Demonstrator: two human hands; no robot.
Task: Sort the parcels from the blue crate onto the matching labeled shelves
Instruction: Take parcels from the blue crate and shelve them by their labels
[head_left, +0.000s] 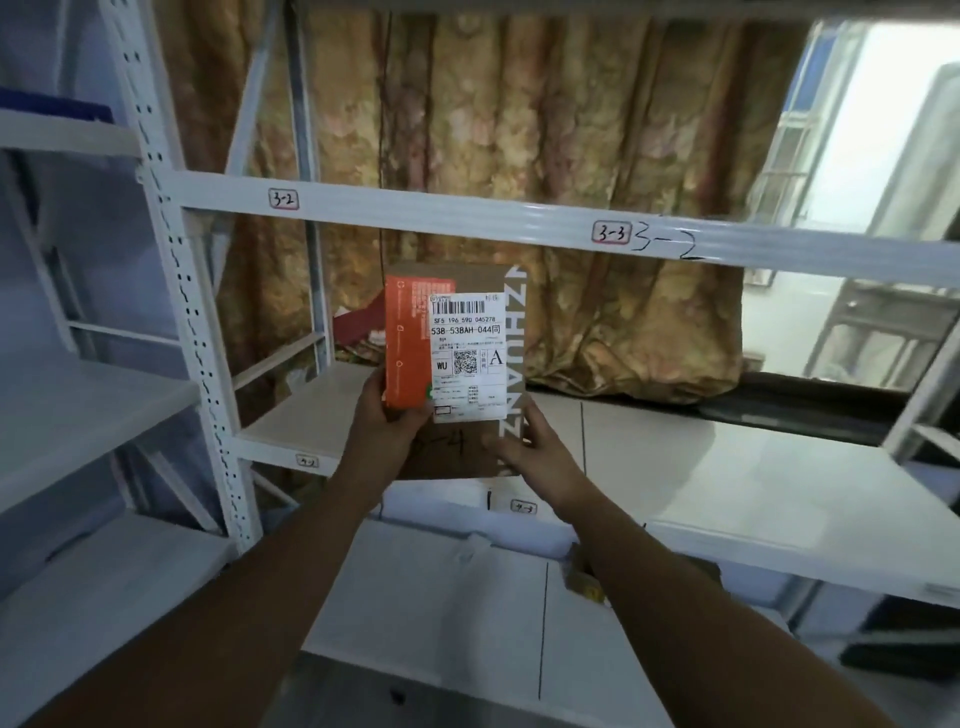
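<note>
A brown cardboard parcel (457, 364) with an orange side panel and a white shipping label is held up in front of the white shelving. "3-4" is handwritten on its lower face. My left hand (387, 421) grips its lower left edge and my right hand (535, 447) grips its lower right edge. The parcel hovers over the front of a white shelf board (701, 467). Above it runs a shelf beam (467, 213) with tags "3-2" (283, 198) and "3-3" (611, 233), plus handwritten "3-2". The blue crate is out of view.
Small tags (522, 506) mark the lower shelf's front edge. A perforated white upright (192, 312) stands at left, with another rack beyond it. A floral curtain (545, 130) hangs behind the shelves; a window is at right. A lower shelf board (467, 597) lies beneath my arms.
</note>
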